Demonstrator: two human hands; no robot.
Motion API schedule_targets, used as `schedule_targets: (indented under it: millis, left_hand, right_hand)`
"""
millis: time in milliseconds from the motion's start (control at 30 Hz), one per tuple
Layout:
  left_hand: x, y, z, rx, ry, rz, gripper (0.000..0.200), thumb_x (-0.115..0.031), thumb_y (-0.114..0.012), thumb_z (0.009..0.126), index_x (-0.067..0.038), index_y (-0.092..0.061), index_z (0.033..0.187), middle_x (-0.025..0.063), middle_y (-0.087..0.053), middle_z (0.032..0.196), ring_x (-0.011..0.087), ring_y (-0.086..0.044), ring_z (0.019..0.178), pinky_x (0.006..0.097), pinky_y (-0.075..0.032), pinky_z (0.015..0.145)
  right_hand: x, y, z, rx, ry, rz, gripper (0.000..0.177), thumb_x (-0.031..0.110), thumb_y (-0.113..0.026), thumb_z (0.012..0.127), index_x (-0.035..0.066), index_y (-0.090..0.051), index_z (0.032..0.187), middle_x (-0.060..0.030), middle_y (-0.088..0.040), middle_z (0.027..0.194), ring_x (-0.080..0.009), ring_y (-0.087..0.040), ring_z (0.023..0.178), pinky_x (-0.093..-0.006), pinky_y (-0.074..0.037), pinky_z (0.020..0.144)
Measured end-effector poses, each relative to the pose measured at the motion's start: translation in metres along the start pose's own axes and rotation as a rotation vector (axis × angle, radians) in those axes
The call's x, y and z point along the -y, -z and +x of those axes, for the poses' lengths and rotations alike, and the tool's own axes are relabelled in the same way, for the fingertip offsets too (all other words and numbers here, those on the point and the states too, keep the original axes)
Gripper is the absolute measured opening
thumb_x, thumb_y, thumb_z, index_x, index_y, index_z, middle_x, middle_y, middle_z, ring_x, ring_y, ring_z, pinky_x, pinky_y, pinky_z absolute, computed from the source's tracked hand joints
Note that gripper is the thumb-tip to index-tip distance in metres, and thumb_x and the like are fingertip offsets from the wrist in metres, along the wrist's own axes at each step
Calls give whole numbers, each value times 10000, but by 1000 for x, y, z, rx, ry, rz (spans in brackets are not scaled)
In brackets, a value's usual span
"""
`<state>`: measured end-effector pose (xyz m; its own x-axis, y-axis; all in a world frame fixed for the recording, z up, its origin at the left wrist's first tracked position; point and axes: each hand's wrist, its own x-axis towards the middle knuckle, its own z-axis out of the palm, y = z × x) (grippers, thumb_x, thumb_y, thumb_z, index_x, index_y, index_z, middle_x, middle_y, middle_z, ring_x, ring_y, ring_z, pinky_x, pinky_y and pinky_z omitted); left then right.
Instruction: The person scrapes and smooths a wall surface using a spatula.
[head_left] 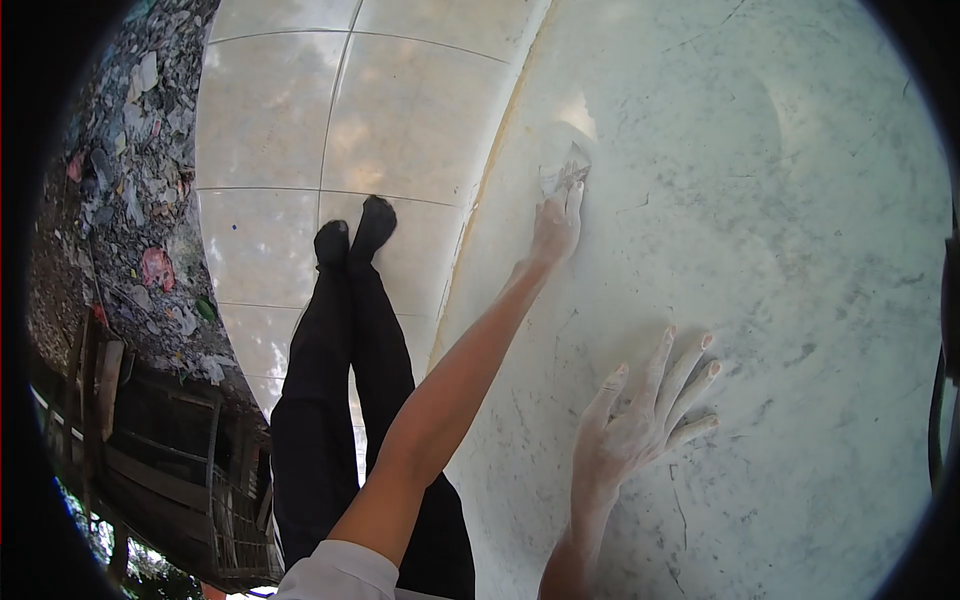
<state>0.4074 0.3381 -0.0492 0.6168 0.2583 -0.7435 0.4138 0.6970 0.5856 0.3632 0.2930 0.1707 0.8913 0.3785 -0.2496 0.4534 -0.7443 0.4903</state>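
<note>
My left hand (560, 215), dusted with white powder, is stretched far forward with its fingers closed. Under and around its fingertips is a thin flat greyish piece (549, 180) with pointed corners, pressed against a pale green, smeared surface (780, 300); I cannot tell exactly what it is. A shiny, wet-looking patch shows just beyond it. Closer in and to the right, my right hand (640, 425) rests on the same surface, fingers spread and nothing in it. White powder coats this hand and wrist too.
Beige tiles (265, 110) run along the left of the surface, divided from it by a yellowish edge (480, 205). My dark-clad legs (330, 400) extend over the tiles. Past them lies littered ground (130, 200), with wooden planks (110, 390) and a dark railing (215, 470) lower left.
</note>
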Motion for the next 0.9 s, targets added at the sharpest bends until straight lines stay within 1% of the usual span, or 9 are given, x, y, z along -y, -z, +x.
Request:
schedule_targets:
  millis: [133, 233, 300, 367, 467, 567, 667, 767, 900]
  left_hand:
    - [-16, -23, -90, 46, -336, -40, 424, -144, -375, 997, 58, -409, 1368, 220, -326, 1477, 297, -249, 1412, 360, -236, 1135]
    - [-7, -28, -119, 68, -394, -17, 431, -160, -368, 1003, 56, -398, 1375, 204, -321, 1484, 279, -240, 1416, 364, -227, 1139]
    - [-7, -25, -68, -74, -308, -12, 432, -186, -386, 1005, 63, -402, 1358, 277, -496, 1321, 289, -480, 1271, 323, -340, 1052]
    - [-18, -8, -7, 16, -88, -52, 430, -156, -377, 1001, 62, -397, 1371, 212, -350, 1464, 288, -239, 1415, 364, -221, 1141]
    - [-36, -22, -46, -14, -191, -1, 427, -149, -384, 997, 62, -402, 1369, 209, -349, 1467, 300, -236, 1416, 364, -208, 1145]
    - [-31, -39, -146, 127, -379, -35, 418, -127, -397, 989, 70, -414, 1357, 212, -304, 1491, 314, -208, 1423, 364, -188, 1147]
    - [-28, -35, -117, 88, -358, -64, 419, -124, -394, 990, 77, -406, 1357, 215, -309, 1486, 317, -206, 1421, 359, -195, 1145]
    - [-56, -14, -29, 27, -77, 33, 417, -116, -392, 990, 77, -400, 1359, 223, -314, 1477, 325, -226, 1412, 367, -219, 1139]
    - [-52, -29, -67, 33, -255, -19, 424, -113, -392, 990, 77, -383, 1369, 227, -305, 1479, 321, -220, 1414, 362, -206, 1144]
  right_hand:
    - [0, 6, -2, 23, -17, 13, 554, 205, -498, 878, 127, -427, 1422, -134, -322, 1514, -333, -218, 1430, -614, 66, 1100]
    - [-5, 16, -5, -18, -42, 60, 533, 201, -481, 895, 113, -431, 1418, -164, -317, 1509, -318, -252, 1420, -606, 79, 1100]
    - [-10, 24, -7, -24, -52, 40, 514, 199, -469, 910, 106, -435, 1414, -188, -317, 1502, -309, -278, 1411, -599, 92, 1098]
    - [-10, 27, -9, -14, -55, 22, 499, 193, -460, 923, 111, -433, 1415, -165, -303, 1514, -306, -254, 1421, -610, 57, 1103]
    - [-9, 30, -8, -7, -42, 28, 489, 193, -458, 934, 117, -429, 1416, -145, -288, 1526, -304, -226, 1431, -619, 21, 1109]
    - [-15, 34, -15, 15, -44, 32, 503, 193, -472, 924, 116, -424, 1420, -153, -283, 1526, -309, -218, 1433, -620, 22, 1107]
    - [-22, 41, -24, 20, -63, 21, 515, 186, -480, 915, 116, -422, 1421, -164, -276, 1527, -317, -209, 1435, -626, 30, 1103]
    - [-27, 44, -29, 21, -64, -8, 517, 184, -479, 913, 111, -421, 1421, -172, -270, 1527, -326, -202, 1436, -633, 38, 1097]
    - [-24, 46, -29, 9, -71, 87, 488, 225, -437, 950, 82, -428, 1417, -228, -278, 1507, -345, -225, 1425, -619, 94, 1084]
